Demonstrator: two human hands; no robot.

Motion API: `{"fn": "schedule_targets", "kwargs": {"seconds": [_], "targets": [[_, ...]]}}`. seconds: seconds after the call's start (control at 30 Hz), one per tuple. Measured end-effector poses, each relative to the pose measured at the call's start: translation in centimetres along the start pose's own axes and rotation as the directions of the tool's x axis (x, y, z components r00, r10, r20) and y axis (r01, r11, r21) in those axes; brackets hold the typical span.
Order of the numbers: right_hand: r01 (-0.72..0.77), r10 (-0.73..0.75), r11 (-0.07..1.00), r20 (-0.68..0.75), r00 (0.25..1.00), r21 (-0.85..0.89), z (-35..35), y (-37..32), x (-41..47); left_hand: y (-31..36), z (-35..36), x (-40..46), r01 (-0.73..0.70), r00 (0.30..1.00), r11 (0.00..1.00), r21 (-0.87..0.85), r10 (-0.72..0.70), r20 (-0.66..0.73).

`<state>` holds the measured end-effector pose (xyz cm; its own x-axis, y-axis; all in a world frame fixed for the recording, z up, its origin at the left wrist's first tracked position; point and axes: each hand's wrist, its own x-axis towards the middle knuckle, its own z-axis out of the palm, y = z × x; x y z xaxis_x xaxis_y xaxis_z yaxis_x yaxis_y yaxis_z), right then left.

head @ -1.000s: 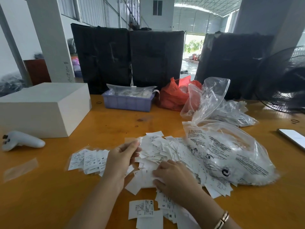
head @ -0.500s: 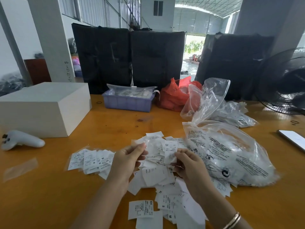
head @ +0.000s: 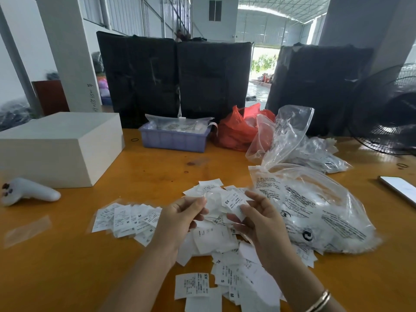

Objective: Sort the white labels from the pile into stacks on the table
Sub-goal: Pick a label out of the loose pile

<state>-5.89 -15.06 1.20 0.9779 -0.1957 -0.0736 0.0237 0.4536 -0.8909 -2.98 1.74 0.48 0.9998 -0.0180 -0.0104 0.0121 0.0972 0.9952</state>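
Much of the loose pile of white labels is hidden under the two hands and by a large clear printed plastic bag lying over its right edge; how many labels lie there cannot be counted, and their small print is too fine to read beyond size letters. The right hand pinches one thin, flat rectangular label marked XS between thumb and fingers, raised above the pile. The left hand has its fingers curled at a pale, blurred scrap; whether that is a label or clear film is hard to tell. Left of the pile, a fanned stack of M labels rests on the glossy orange wooden tabletop, partly covered by the left wrist. A separate XS label lies near the bottom edge, where more labels are cut off. Farther back stand one white box, one white controller, one lilac plastic bin, one crumpled red bag, and a phone cropped at the right edge.
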Motion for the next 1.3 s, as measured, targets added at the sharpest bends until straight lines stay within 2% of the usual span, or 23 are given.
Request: {"fn": "schedule_targets", "kwargs": {"seconds": [0.13,0.3,0.47,0.6,0.77,0.97,1.17,1.3], "targets": [[0.027,-0.023,0.997,0.060,0.998,-0.066,0.17,0.35,-0.24,-0.10,0.12,-0.07,-0.063,0.998,0.994,0.087,0.063,0.000],[-0.044,0.042,0.999,0.073,0.996,0.030,0.07,0.18,-0.30,-0.20,0.17,-0.04,-0.113,0.993,0.982,0.151,0.115,-0.001],[-0.090,0.086,0.992,0.047,0.995,0.084,-0.02,0.12,-0.16,-0.08,0.10,-0.09,-0.132,0.991,0.982,0.135,0.133,0.005],[-0.102,0.102,0.995,0.027,0.994,0.013,-0.06,0.46,0.00,0.05,0.11,-0.13,-0.124,0.991,0.989,0.080,0.120,0.053],[-0.045,0.052,0.994,0.066,0.996,-0.103,0.13,0.78,-0.14,-0.09,0.14,-0.10,-0.143,0.985,0.988,0.066,0.136,0.103],[-0.070,0.080,0.988,0.064,0.995,-0.138,0.19,0.67,-0.13,-0.15,0.28,-0.13,-0.166,0.982,0.984,0.059,0.159,0.105],[-0.114,0.137,0.970,0.094,0.986,-0.216,0.17,0.62,-0.18,0.03,0.43,-0.20,-0.131,0.981,0.982,0.138,0.108,0.163],[-0.105,0.125,0.967,0.072,0.990,-0.232,0.14,0.75,-0.12,-0.04,0.41,-0.13,-0.116,0.989,0.972,0.206,0.095,0.112]]}}
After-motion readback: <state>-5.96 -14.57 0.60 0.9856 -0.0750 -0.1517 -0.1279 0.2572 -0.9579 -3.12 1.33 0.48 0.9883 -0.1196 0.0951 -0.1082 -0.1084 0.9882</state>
